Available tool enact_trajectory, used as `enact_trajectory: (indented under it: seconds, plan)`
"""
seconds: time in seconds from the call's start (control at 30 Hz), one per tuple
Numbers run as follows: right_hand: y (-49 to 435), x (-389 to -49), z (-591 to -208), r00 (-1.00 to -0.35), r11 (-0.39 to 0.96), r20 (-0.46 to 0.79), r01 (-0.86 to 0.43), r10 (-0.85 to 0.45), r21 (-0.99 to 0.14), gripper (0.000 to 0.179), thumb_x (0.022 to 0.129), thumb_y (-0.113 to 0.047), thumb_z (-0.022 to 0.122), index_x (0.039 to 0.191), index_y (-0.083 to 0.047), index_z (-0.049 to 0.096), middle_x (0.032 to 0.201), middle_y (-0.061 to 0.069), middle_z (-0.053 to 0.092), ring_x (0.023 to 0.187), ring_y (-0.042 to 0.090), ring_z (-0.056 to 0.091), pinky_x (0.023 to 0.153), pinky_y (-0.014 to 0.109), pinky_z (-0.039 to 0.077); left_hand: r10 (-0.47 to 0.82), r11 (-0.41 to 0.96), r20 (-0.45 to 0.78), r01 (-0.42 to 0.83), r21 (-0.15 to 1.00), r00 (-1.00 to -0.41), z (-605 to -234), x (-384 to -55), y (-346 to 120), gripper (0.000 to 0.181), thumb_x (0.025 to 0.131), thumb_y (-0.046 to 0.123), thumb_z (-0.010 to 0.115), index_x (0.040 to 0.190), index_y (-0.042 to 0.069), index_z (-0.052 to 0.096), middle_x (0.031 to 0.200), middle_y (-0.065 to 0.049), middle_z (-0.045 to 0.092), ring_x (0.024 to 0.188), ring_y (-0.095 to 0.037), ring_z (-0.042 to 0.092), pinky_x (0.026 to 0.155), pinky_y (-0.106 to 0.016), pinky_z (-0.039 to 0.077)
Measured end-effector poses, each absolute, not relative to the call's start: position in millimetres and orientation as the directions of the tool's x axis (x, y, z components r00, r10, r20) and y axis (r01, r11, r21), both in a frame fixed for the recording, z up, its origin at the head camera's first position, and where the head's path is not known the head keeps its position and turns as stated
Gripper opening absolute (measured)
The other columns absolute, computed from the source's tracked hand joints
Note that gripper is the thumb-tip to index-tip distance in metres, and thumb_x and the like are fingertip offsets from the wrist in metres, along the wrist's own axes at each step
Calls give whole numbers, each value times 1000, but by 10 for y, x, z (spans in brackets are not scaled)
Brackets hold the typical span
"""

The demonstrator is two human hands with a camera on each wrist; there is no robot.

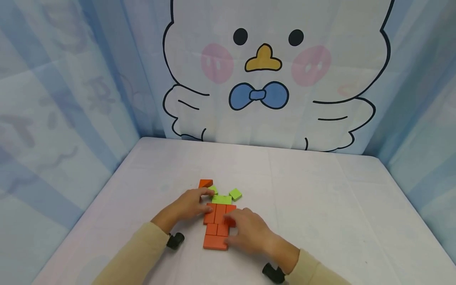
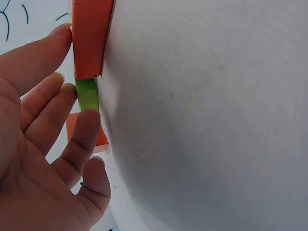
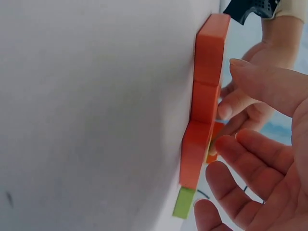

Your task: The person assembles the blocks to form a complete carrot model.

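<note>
Flat orange blocks lie fitted together in a column on the table, with a light green block against the far end. Over the far left part of this figure is my left hand, its fingers spread loosely. In the left wrist view, its thumb lies by an orange block and its fingertips reach a green block. My right hand hovers along the column's right side, fingers loosely bent and gripping nothing. In the right wrist view, its fingertips are close beside the orange blocks.
A loose green block sits just right of the column's far end. Beyond my left fingertips lies an orange triangular block, next to a partly hidden small green block. A pale cloth covers the table; printed curtains stand around it.
</note>
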State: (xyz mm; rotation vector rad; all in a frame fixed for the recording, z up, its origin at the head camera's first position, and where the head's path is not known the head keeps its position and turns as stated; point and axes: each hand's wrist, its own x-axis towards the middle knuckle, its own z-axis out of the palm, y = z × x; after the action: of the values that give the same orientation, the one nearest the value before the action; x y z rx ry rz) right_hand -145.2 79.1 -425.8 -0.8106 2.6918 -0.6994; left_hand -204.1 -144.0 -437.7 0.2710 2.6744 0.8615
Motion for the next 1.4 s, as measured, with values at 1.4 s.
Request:
enact_trajectory:
  seconds: [1.4]
  plan:
    - [898, -2102, -4371, -872, 745, -99, -345, -480, -571, 57, 88, -31, 78, 135, -6, 59, 134, 9, 58, 124, 32, 51, 106, 49, 40, 269, 836, -165, 145, 530, -949, -4195, -2420, -1607, 51, 96, 11, 67, 145, 18, 54, 147, -11, 51, 134, -32, 46, 109, -53, 38]
